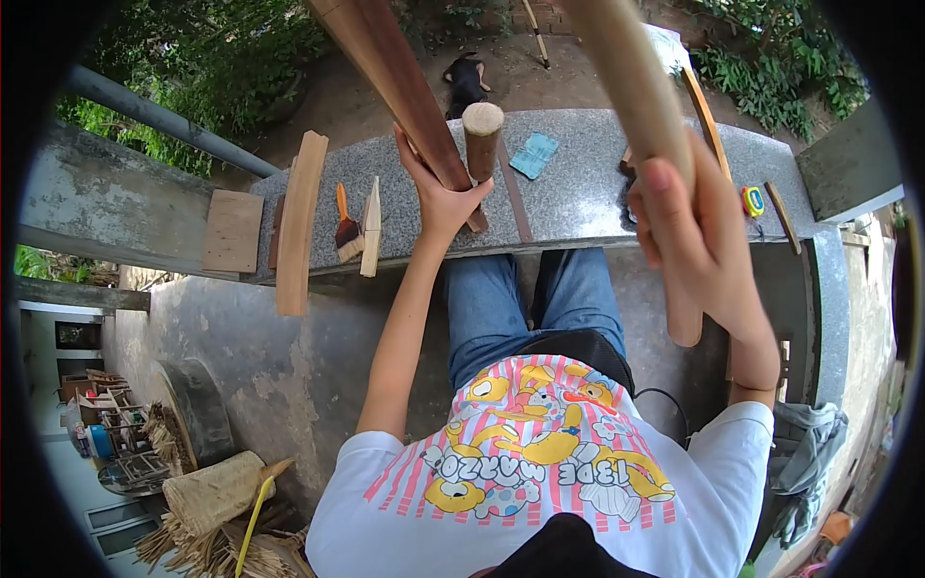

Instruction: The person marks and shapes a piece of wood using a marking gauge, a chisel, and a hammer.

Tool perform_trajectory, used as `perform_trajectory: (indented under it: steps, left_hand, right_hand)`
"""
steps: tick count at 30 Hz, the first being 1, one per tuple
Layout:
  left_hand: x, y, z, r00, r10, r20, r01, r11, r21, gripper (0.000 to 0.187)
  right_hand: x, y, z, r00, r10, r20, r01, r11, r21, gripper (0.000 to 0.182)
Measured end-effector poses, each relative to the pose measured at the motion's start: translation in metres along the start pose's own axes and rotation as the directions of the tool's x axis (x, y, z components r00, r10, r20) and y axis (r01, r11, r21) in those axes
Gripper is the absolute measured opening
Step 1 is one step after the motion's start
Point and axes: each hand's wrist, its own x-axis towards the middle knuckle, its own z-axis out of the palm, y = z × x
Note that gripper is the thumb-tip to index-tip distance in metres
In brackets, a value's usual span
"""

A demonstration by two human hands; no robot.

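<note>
My left hand (441,200) is wrapped round a long dark-brown wooden bar (409,91), whose lower end is at the stone tabletop and whose upper end runs out of the frame. A short round wooden handle (482,144) with a pale flat top stands upright against my left thumb; its lower end is hidden. My right hand (699,236) is raised and closed round a thick, pale, rounded wooden stick (631,82). This stick reaches past the top of the frame, and its lower end shows below my fist.
On the speckled stone table (578,135) are a light wood strip (302,222), a paintbrush (346,226), a pointed wood piece (371,231), a blue cloth-like piece (534,155) and a tape measure (753,201). A black dog (465,82) lies beyond the table.
</note>
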Motion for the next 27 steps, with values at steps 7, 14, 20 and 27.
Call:
perform_trajectory:
  steps: [7,14,20,27]
  left_hand:
    - [-0.001,0.0,-0.001,1.0,0.0,0.0,0.0,1.0,0.002,0.142]
    - [0.0,0.004,0.0,1.0,-0.012,-0.001,0.012,1.0,-0.006,0.142]
    - [-0.003,0.0,-0.003,1.0,-0.002,0.03,0.002,1.0,-0.012,0.142]
    - [-0.002,-0.006,-0.003,1.0,0.0,-0.03,0.001,1.0,0.022,0.141]
  right_hand:
    - [-0.005,-0.006,-0.015,0.972,0.167,0.167,-0.141,0.977,-0.16,0.039]
    - [0.006,-0.023,-0.006,0.977,-0.107,-0.182,0.129,0.985,0.114,0.037]
    - [-0.006,0.024,0.002,0.951,0.224,0.215,-0.197,0.971,-0.137,0.031]
    - [0.001,-0.022,-0.02,0.997,0.039,-0.06,-0.036,0.998,0.053,0.038]
